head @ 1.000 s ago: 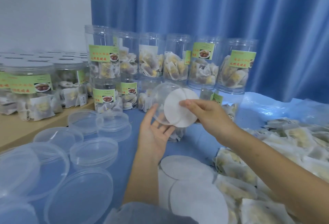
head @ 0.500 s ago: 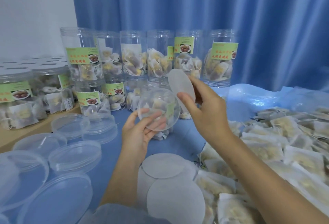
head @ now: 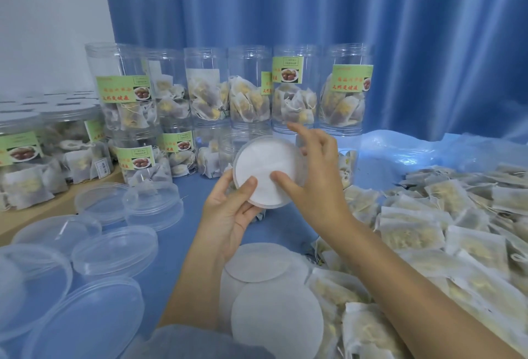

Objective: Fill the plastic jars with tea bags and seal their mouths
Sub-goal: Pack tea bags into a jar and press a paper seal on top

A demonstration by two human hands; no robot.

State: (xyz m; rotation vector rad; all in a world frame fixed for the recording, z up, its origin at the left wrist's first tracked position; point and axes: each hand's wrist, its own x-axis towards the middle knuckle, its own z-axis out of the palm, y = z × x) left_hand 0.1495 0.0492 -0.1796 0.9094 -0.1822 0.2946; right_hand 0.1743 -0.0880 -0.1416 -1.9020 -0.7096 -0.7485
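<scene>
My left hand (head: pixel 228 216) grips a clear round plastic rim (head: pixel 268 137) from below, tilted toward me; whether it is a jar's mouth or a lid I cannot tell. A white paper disc (head: pixel 265 164) lies inside the rim. The left thumb rests on the disc's lower edge. My right hand (head: pixel 317 176) is over the right side of the rim, its thumb pressing on the disc and its index finger lifted. Loose tea bags (head: pixel 428 230) are heaped on the blue table at the right.
More white discs (head: pixel 257 264) lie stacked on the table under my forearms. Several clear lids (head: pixel 114 247) sit at the left. Lidless labelled jars with tea bags (head: pixel 297 96) stand stacked behind, before a blue curtain. Lidded jars (head: pixel 25 158) fill a wooden surface at far left.
My right hand held the white disc up beside the rim, then laid it inside. Both thumbs now rest on it. The view shifted slightly.
</scene>
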